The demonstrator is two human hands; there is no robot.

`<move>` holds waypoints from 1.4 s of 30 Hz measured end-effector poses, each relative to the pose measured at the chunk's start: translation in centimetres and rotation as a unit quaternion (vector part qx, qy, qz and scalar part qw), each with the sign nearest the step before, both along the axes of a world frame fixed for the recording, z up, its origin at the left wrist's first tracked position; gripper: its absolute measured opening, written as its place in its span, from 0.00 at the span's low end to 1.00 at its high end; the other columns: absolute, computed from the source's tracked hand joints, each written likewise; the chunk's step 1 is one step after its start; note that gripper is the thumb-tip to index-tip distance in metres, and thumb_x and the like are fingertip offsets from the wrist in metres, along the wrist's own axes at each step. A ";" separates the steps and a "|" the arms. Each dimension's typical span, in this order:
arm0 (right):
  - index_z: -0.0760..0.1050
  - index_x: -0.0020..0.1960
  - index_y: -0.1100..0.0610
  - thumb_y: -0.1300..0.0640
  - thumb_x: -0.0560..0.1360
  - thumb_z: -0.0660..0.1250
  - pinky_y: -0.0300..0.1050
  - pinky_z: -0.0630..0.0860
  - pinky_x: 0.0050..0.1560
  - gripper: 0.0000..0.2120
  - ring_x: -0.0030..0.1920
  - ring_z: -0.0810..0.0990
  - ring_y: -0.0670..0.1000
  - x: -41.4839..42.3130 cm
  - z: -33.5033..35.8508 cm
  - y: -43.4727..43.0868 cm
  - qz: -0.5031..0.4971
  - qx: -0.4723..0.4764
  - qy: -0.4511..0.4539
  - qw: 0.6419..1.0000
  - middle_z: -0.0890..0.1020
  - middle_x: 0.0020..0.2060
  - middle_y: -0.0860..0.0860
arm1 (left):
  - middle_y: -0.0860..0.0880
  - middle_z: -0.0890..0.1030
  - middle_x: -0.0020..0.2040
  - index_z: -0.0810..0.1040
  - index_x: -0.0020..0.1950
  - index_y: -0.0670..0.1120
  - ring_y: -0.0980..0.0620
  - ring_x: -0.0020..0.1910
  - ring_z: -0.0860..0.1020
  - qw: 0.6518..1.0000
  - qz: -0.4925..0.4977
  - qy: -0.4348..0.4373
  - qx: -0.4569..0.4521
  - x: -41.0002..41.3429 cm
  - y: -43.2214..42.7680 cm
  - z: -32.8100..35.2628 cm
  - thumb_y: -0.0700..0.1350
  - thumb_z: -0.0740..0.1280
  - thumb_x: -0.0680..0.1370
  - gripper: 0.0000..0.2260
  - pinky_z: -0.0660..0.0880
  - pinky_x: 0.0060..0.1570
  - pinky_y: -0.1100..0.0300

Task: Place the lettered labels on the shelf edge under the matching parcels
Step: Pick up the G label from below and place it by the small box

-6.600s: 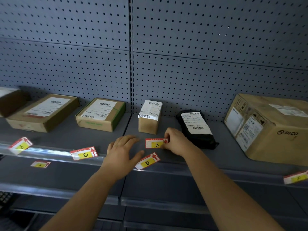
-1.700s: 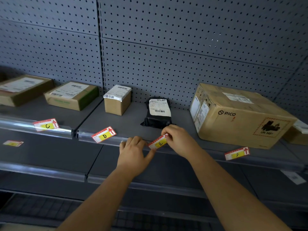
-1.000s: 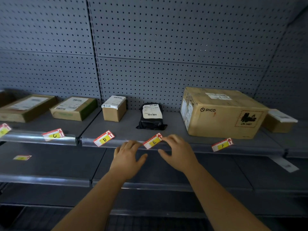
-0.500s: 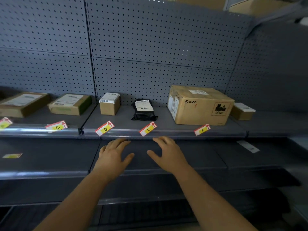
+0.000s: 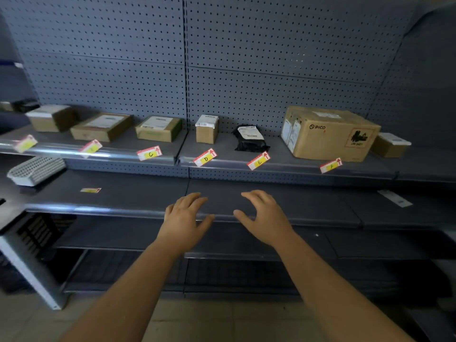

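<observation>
Several lettered labels sit tilted on the upper shelf edge (image 5: pixel 283 169): label C (image 5: pixel 149 153) below a flat brown box (image 5: pixel 159 128), label D (image 5: pixel 205 157) below a small upright box (image 5: pixel 207 128), label E (image 5: pixel 258 160) below a black bag parcel (image 5: pixel 250 138), label F (image 5: pixel 331 165) below the large PICO carton (image 5: pixel 328 133). Two blurred labels (image 5: pixel 90 147) (image 5: pixel 25 143) stand further left. My left hand (image 5: pixel 185 218) and right hand (image 5: pixel 265 215) hover empty over the lower shelf, fingers spread.
One loose label (image 5: pixel 90 190) lies flat on the lower shelf at left, near a grey perforated basket (image 5: pixel 35 170). A white strip (image 5: pixel 394 198) lies on the lower shelf at right. A small box (image 5: pixel 389 144) stands right of the carton. Pegboard backs the shelves.
My right hand let go of label E, which now sits on the shelf edge. Both hands drew back and down to the lower shelf as the view pulled away.
</observation>
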State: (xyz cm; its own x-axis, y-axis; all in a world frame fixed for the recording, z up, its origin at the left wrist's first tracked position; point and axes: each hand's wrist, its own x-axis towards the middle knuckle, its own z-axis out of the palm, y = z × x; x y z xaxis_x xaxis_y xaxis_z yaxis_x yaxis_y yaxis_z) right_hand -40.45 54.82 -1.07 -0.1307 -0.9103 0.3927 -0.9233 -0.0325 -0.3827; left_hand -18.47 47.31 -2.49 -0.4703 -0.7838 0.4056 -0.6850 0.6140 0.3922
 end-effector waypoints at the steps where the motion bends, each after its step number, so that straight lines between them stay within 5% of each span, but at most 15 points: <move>1: 0.67 0.71 0.49 0.38 0.76 0.62 0.46 0.68 0.65 0.28 0.67 0.66 0.48 0.8 -0.2 -0.2 0.006 0.003 -0.001 1.000 0.71 0.66 0.46 | 0.53 0.65 0.71 0.67 0.70 0.53 0.52 0.70 0.61 1.000 0.008 0.003 0.001 0.9 0.0 -0.1 0.60 0.61 0.76 0.24 0.57 0.68 0.47; 29: 0.68 0.71 0.49 0.38 0.76 0.62 0.50 0.69 0.65 0.27 0.66 0.68 0.50 19.9 -6.1 -27.3 0.249 0.092 -0.026 0.964 0.71 0.66 0.46 | 0.53 0.64 0.73 0.66 0.70 0.55 0.51 0.71 0.60 0.964 0.257 -0.030 0.067 19.7 -16.2 -5.1 0.62 0.59 0.76 0.24 0.56 0.68 0.47; 42: 0.68 0.70 0.50 0.38 0.76 0.61 0.52 0.71 0.63 0.26 0.65 0.70 0.50 33.2 -7.8 -34.3 0.238 0.111 -0.030 0.964 0.72 0.65 0.47 | 0.53 0.63 0.73 0.66 0.71 0.54 0.52 0.72 0.58 0.967 0.244 -0.026 0.074 32.8 -24.4 -7.9 0.62 0.59 0.76 0.25 0.54 0.69 0.48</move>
State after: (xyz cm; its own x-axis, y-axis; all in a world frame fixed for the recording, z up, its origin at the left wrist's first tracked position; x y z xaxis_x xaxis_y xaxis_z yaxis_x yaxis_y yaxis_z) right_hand -7.25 20.55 -8.89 0.3070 -0.9333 0.1863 -0.7997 -0.3591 -0.4811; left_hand 14.35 22.95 -10.35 -0.0472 -0.9652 0.2571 -0.9001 0.1527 0.4080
